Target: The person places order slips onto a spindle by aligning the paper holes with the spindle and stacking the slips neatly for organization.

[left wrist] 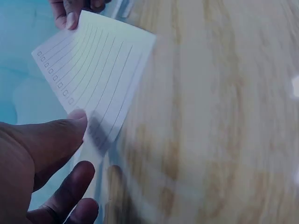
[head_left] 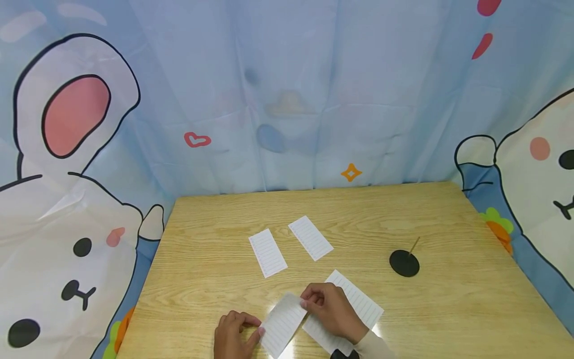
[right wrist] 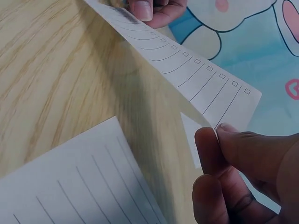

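Observation:
A lined checklist sheet (head_left: 283,324) is stretched between both hands, lifted over the table near its front edge. My right hand (head_left: 332,309) pinches one corner of it between thumb and forefinger, as the right wrist view shows. At the opposite side my left hand (head_left: 235,334) pinches the sheet's edge, its thumb lying on the printed face (left wrist: 93,74). The paper, with small boxes along one side, bows slightly in the right wrist view (right wrist: 187,65). Beneath my right forearm lies a larger lined paper (head_left: 358,299), partly covered by the hand.
Two small lined sheets lie farther back, one at left (head_left: 268,253) and one beside it (head_left: 311,238). A black round disc with a thin upright stick (head_left: 404,263) stands to the right on the wooden table (head_left: 202,279). A printed cartoon curtain (head_left: 287,60) hangs behind.

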Demonstrator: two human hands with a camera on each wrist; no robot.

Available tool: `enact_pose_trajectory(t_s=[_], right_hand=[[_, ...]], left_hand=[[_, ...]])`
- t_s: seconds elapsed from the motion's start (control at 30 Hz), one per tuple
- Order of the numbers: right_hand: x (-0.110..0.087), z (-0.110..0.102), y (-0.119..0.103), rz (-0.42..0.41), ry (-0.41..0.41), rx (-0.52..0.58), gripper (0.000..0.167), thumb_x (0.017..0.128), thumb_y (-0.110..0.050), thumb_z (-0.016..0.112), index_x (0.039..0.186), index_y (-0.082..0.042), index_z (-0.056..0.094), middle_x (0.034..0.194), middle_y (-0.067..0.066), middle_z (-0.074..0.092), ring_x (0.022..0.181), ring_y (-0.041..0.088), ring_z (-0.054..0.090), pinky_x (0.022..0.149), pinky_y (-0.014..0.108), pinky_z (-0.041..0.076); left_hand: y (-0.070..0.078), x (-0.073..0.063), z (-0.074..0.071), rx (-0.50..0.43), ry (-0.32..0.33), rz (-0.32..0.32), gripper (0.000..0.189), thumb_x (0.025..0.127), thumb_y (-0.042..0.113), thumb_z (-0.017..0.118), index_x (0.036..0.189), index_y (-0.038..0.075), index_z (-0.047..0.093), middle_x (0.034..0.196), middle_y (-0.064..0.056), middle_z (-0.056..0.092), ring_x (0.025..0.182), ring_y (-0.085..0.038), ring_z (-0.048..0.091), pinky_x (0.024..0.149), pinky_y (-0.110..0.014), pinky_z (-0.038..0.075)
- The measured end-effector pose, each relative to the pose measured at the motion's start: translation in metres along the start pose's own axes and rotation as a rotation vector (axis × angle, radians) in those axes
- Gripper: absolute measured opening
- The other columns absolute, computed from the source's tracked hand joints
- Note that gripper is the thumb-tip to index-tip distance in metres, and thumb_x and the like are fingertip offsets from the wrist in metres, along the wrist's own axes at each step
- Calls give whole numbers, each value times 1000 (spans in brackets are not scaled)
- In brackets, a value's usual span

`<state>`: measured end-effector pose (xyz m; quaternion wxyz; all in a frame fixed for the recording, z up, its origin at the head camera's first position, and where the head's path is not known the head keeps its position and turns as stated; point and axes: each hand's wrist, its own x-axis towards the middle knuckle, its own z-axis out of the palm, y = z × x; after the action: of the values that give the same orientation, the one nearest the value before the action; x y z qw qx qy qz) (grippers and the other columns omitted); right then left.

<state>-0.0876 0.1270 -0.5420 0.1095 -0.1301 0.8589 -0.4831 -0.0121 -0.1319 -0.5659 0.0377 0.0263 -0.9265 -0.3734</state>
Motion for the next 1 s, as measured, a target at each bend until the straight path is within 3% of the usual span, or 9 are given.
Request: enact_pose_trajectory(t_s=[0.23,0.43,0.67,0.8,1.0], right_hand=[[-1,-8,-1,18,-53,105,9,98,-23,77,97,-14,76,81,-4,71,70,5,61,64,21,51],[-2,-14,-4,32,-31,177,20,97,-20,78,111,-9,69,79,6,73,64,5,58,62,21,48],[-6,-19,-5,-31,3,263,25,98,-19,78,107,-5,59,77,8,70,66,4,56,64,21,48],[-7,-24,-5,-42,-8,272,22,99,-22,77,102,-7,61,81,2,68,74,5,59,68,21,49],[-8,-30,-5,-83,-19,280,16,100,-21,75,102,-9,65,85,5,71,74,4,60,67,21,50]], left_hand=[[9,2,-5,-306,-37,-105,14,90,11,84,97,10,72,83,4,74,76,-1,62,74,-21,55],[16,6,-8,-481,-18,-157,16,92,13,83,98,7,70,81,-1,74,73,-5,64,72,-23,56],[22,7,-10,-535,-3,-172,14,91,15,84,96,8,73,82,-3,74,71,-6,63,68,-22,54],[25,7,-10,-557,23,-174,11,90,18,85,94,10,77,82,-3,75,69,-6,62,66,-22,52],[28,9,-9,-554,45,-162,10,89,23,87,92,15,81,83,0,75,72,-6,61,67,-23,50]])
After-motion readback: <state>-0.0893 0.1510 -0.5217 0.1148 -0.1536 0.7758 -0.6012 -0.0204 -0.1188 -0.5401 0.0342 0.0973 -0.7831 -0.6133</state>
